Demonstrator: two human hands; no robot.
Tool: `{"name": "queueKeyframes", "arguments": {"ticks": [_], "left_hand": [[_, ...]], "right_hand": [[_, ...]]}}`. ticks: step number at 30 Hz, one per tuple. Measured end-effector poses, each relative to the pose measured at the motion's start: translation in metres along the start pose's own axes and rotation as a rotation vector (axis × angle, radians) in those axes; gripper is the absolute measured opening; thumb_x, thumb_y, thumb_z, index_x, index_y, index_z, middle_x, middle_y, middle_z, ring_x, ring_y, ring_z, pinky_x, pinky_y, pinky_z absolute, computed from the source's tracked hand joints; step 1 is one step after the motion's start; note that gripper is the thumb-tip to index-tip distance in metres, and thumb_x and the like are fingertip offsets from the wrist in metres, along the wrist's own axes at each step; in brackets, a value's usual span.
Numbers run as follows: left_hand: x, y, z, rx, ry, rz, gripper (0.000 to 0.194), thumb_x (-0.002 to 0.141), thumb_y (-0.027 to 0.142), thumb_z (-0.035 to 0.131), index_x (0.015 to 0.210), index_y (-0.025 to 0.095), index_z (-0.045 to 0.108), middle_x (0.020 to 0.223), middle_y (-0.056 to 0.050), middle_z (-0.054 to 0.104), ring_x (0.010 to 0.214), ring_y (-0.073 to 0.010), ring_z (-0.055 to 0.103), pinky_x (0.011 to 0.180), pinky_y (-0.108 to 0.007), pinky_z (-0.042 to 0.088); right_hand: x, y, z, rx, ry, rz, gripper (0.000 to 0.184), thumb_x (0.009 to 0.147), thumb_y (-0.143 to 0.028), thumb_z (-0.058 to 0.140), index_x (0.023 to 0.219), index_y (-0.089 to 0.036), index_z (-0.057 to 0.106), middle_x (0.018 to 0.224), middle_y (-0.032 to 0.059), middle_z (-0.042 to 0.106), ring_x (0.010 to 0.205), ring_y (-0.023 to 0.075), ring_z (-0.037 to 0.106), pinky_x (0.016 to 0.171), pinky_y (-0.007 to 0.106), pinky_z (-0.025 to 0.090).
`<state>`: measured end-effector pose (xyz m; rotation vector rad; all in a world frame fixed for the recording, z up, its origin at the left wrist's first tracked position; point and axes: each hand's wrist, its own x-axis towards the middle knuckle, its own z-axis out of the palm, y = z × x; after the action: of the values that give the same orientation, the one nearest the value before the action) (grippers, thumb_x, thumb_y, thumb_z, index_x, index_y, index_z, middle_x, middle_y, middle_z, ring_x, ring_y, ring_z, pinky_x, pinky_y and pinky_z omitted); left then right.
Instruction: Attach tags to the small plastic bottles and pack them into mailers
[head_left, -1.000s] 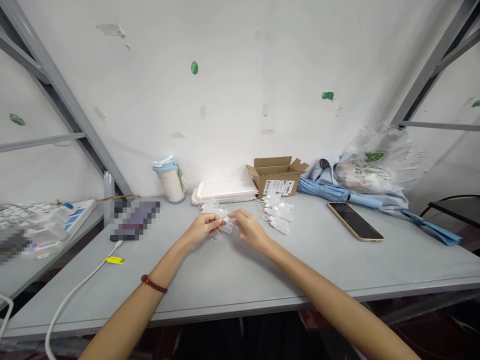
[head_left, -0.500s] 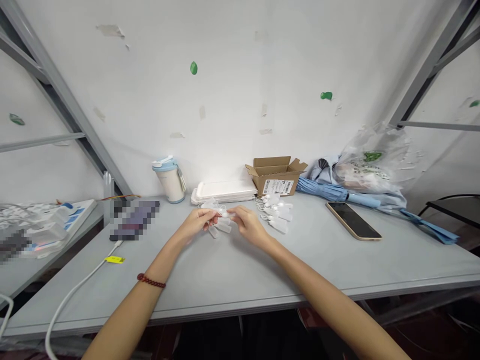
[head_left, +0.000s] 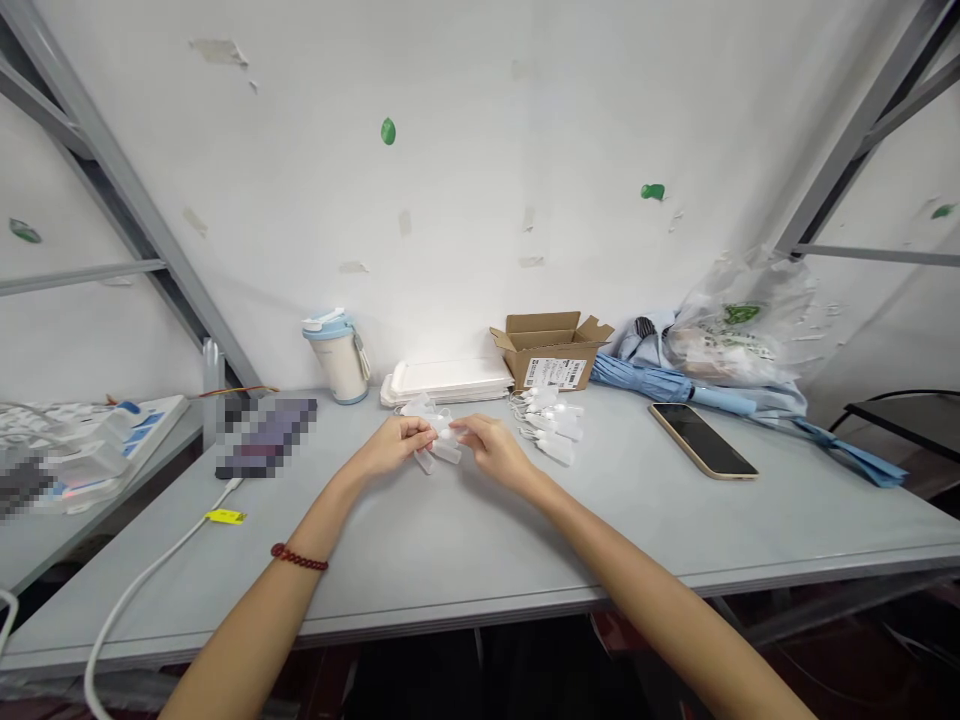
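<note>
One small whitish tag (head_left: 446, 435) is pinched by my left hand (head_left: 394, 445), with thumb and forefinger almost closed. My right hand (head_left: 499, 453) has its fingers narrowly bent beside it, but I cannot tell if they grip; the tag is in front of the white trays (head_left: 454, 379).

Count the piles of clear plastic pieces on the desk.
2. One pile is at the left hand and right hand, partly hidden by them; the other pile is in front of the cardboard box.
</note>
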<state>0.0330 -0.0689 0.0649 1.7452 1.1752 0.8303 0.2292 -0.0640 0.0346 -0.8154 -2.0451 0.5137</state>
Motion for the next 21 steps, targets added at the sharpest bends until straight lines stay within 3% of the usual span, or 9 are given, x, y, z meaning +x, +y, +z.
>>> {"name": "queueKeyframes", "arguments": {"ticks": [13,21], "left_hand": [[0.0,-0.004,-0.007,-0.023,0.003,0.005,0.035,0.068,0.049,0.063,0.064,0.014,0.06,0.057,0.0,0.053,0.048,-0.0087,0.038,0.047,-0.023,0.029],[-0.002,-0.013,-0.023,-0.063,0.247,-0.082,0.038,0.066,0.053,0.063,0.064,0.015,0.061,0.063,-0.002,0.057,0.055,-0.0105,0.045,0.047,-0.022,0.033]], "right_hand": [[0.002,-0.004,-0.002,0.003,-0.03,-0.023,0.031,0.082,-0.006,0.046,0.104,-0.019,0.062,0.1,0.0076,0.066,0.081,0.016,0.063,0.073,0.03,0.048],[-0.003,0.007,-0.013,-0.066,0.01,-0.032,0.031,0.083,-0.006,0.043,0.104,-0.018,0.062,0.098,0.0088,0.065,0.081,0.0171,0.062,0.073,0.03,0.048]]}}
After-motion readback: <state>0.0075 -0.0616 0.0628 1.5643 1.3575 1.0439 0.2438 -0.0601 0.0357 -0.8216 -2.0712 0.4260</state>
